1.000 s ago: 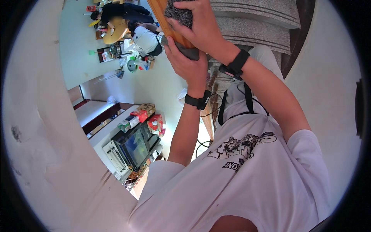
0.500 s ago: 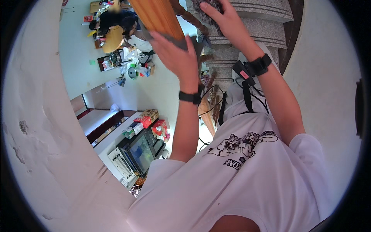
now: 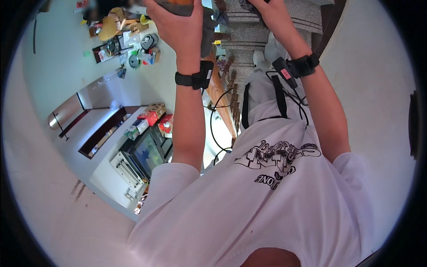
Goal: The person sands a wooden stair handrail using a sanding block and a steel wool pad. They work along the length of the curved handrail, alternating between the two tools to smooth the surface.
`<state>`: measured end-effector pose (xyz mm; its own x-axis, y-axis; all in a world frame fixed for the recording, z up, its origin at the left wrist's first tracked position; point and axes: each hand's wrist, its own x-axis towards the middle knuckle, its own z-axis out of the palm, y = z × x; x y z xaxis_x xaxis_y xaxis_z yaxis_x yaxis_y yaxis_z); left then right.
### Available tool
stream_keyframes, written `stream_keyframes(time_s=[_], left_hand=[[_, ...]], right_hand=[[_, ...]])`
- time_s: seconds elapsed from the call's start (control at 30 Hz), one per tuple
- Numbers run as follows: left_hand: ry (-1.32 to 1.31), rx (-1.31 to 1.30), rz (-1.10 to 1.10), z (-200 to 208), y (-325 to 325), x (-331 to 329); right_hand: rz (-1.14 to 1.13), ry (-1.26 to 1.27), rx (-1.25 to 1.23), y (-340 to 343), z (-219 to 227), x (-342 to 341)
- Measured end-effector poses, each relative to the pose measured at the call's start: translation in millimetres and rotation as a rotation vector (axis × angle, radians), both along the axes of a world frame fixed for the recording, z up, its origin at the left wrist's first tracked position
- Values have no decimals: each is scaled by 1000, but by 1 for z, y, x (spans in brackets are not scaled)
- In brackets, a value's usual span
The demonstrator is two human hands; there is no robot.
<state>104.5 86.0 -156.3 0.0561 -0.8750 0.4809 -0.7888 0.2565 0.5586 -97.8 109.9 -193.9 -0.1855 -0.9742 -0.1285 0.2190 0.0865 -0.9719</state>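
At the top edge, my left hand (image 3: 175, 26) curves over the wooden handrail (image 3: 219, 91) with a grey cloth (image 3: 207, 33) under its palm. The cloth hangs down on the rail's right side, and the frame's edge cuts off my fingertips. Further right, over the stone steps (image 3: 249, 29), my right hand (image 3: 275, 18) grips a dark grey, fuzzy cloth (image 3: 250, 8). Only the lower part of that cloth shows. Black straps with small devices circle both wrists.
Stone stairs with turned wooden balusters (image 3: 229, 73) run between rail and right wall (image 3: 369, 89). Black cables (image 3: 212, 129) loop beside my left forearm. Left of the rail lies a lower room with a cluttered table (image 3: 109, 29), a television (image 3: 144, 151) and red boxes (image 3: 166, 126).
Both hands have moved up toward the top edge. My left hand, flatter with fingers stretched before, now curls round the rail with the grey cloth. The view has shifted over the room.
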Motion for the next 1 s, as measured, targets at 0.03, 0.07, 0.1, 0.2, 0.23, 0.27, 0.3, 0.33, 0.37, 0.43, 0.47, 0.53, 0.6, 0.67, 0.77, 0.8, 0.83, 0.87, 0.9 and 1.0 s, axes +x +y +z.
stream_keyframes(time_s=[0.03,0.07,0.1,0.2,0.23,0.27,0.3,0.33,0.37,0.43,0.47,0.53,0.6,0.67,0.77,0.8,0.83,0.87,0.9,1.0], left_hand=[[20,-43,10,-2,0,-2],[40,-86,20,-3,2,-3],[35,11,98,-3,6,-3],[207,14,65,-6,21,-5],[180,98,-6,-21,36,10],[183,117,16,-34,50,18],[177,128,42,-46,46,15],[176,142,61,-59,56,19],[121,87,89,-71,66,19],[104,106,155,-82,82,15],[96,117,187,-85,87,14],[107,121,235,-87,94,13],[101,117,281,-92,97,13],[79,105,326,-101,97,18],[47,61,379,-106,100,15],[28,56,396,-109,103,16],[70,80,396,-107,106,15],[52,57,406,-110,106,15],[27,31,416,-114,107,18],[19,4,433,-115,112,20]], right_hand=[[25,25,51,3,-7,1],[21,56,22,6,-13,2],[9,88,-6,10,-17,6],[0,66,36,23,-22,7],[6,46,73,29,-18,8],[9,29,90,32,-14,8],[17,3,100,19,-14,1],[16,-18,113,20,-17,1],[29,69,74,21,-26,-1],[57,243,-13,15,-38,-6],[85,226,-5,14,-42,-8],[139,198,16,15,-32,-3],[168,164,54,17,-22,-1],[176,118,84,19,-23,-4],[183,34,104,25,-41,-13],[190,21,102,27,-45,-16],[199,8,101,28,-50,-18],[199,39,81,27,-56,-21],[199,65,57,27,-63,-21],[192,112,10,25,-80,-18]])
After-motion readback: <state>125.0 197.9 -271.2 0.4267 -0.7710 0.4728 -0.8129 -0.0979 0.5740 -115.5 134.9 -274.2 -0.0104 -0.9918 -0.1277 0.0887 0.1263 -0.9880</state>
